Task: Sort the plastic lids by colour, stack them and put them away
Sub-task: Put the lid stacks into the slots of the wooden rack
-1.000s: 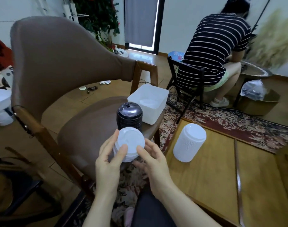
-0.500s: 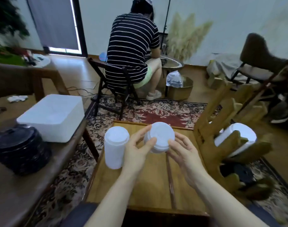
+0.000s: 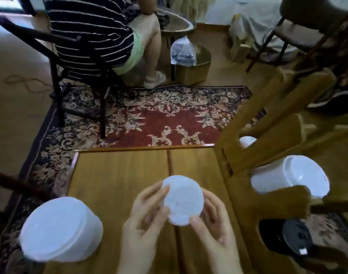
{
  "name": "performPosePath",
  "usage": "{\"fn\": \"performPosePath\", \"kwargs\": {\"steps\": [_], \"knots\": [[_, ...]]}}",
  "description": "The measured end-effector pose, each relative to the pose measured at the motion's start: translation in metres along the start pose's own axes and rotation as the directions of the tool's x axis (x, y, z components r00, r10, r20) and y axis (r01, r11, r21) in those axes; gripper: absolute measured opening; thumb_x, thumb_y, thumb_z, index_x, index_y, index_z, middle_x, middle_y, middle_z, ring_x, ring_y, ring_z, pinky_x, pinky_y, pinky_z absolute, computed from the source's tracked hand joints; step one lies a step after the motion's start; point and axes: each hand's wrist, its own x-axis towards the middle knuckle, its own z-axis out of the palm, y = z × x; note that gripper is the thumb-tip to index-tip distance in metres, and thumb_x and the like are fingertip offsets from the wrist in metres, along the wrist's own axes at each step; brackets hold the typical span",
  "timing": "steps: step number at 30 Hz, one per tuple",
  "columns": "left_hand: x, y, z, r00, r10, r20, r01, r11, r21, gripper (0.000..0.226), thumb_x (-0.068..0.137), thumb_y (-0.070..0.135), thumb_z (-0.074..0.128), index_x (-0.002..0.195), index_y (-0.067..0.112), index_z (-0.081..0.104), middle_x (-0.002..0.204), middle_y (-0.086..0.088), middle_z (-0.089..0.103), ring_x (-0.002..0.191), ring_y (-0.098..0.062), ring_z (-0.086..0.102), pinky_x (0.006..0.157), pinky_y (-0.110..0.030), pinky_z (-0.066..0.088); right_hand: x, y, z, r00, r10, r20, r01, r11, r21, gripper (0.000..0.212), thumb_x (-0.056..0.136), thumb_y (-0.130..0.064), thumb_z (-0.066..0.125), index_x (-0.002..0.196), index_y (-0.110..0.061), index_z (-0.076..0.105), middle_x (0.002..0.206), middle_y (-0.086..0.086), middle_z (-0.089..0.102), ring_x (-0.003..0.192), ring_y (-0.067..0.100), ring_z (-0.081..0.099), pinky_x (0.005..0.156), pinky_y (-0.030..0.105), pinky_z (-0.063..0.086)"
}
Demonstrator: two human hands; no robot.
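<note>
Both hands hold a short stack of white plastic lids (image 3: 182, 200) above the wooden table (image 3: 119, 175). My left hand (image 3: 147, 212) grips its left rim with thumb and fingers. My right hand (image 3: 210, 216) grips the right and lower rim. A tall stack of white lids (image 3: 60, 228) stands on the table's left front corner. Behind the wooden frame on the right lies another stack of white lids (image 3: 291, 177) on its side. A stack of black lids (image 3: 287, 236) lies below it.
A wooden slatted frame (image 3: 268, 135) rises along the table's right side. A person in a striped shirt (image 3: 90, 30) sits on a black chair (image 3: 56, 62) beyond a patterned rug (image 3: 169, 115). A cardboard box (image 3: 193, 66) holding a plastic bag stands behind.
The view has swung right and down, from the brown chair to the wooden table. Both hands carried the white lid stack along and lowered it over the table's middle.
</note>
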Motion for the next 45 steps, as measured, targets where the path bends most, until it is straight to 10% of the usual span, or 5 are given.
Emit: {"fn": "performPosePath", "kwargs": {"steps": [8,14,22,29,45], "knots": [[-0.004,0.041,0.031,0.974,-0.208,0.088,0.21,0.978,-0.014,0.03,0.066,0.035,0.085,0.095,0.034,0.081,0.128,0.014,0.067,0.121,-0.008,0.061,0.09,-0.012,0.049,-0.018,-0.066,-0.024,0.963,0.234,-0.136,-0.23,0.972,0.048,0.08,0.033,-0.053,0.096,0.103,-0.027,0.07,0.117,-0.001,0.071,0.106,0.013,0.069,0.078,0.017,0.053],[0.046,0.14,0.116,0.905,-0.35,0.243,0.401,0.893,-0.205,0.022,0.068,0.019,0.078,0.086,0.03,0.083,0.118,0.009,0.073,0.114,-0.006,0.066,0.081,-0.013,0.053,0.028,-0.193,-0.088,0.973,0.134,-0.186,-0.144,0.989,-0.044,0.025,0.073,-0.028,0.085,0.091,-0.024,0.068,0.104,0.0,0.073,0.099,0.014,0.069,0.08,0.02,0.053],[0.107,0.214,0.205,0.883,-0.454,0.123,0.47,0.853,-0.225,0.048,0.076,0.015,0.074,0.122,0.022,0.062,0.123,0.007,0.068,0.106,0.0,0.067,0.08,-0.016,0.054,0.109,-0.297,-0.145,0.983,0.181,-0.041,-0.186,0.961,-0.205,0.033,0.081,-0.021,0.072,0.113,-0.017,0.063,0.108,-0.006,0.071,0.102,0.008,0.066,0.084,0.023,0.054],[0.139,0.213,0.234,0.835,-0.543,0.086,0.547,0.836,-0.031,0.025,0.089,0.008,0.07,0.114,0.015,0.068,0.107,0.009,0.069,0.082,0.016,0.063,0.069,-0.004,0.048,0.165,-0.304,-0.172,0.938,0.337,0.08,-0.298,0.904,-0.306,0.031,0.088,-0.005,0.067,0.118,-0.009,0.058,0.115,0.003,0.066,0.102,0.01,0.065,0.08,0.019,0.053],[0.164,0.128,0.244,0.599,-0.8,0.045,0.797,0.6,0.064,0.052,0.086,0.024,0.076,0.132,0.008,0.06,0.114,0.003,0.064,0.109,-0.014,0.058,0.096,-0.027,0.043,0.243,-0.228,-0.197,0.617,0.786,0.031,-0.681,0.553,-0.48,0.063,0.083,-0.022,0.075,0.139,-0.012,0.05,0.133,0.008,0.059,0.122,0.024,0.056,0.109,0.045,0.042]]}}
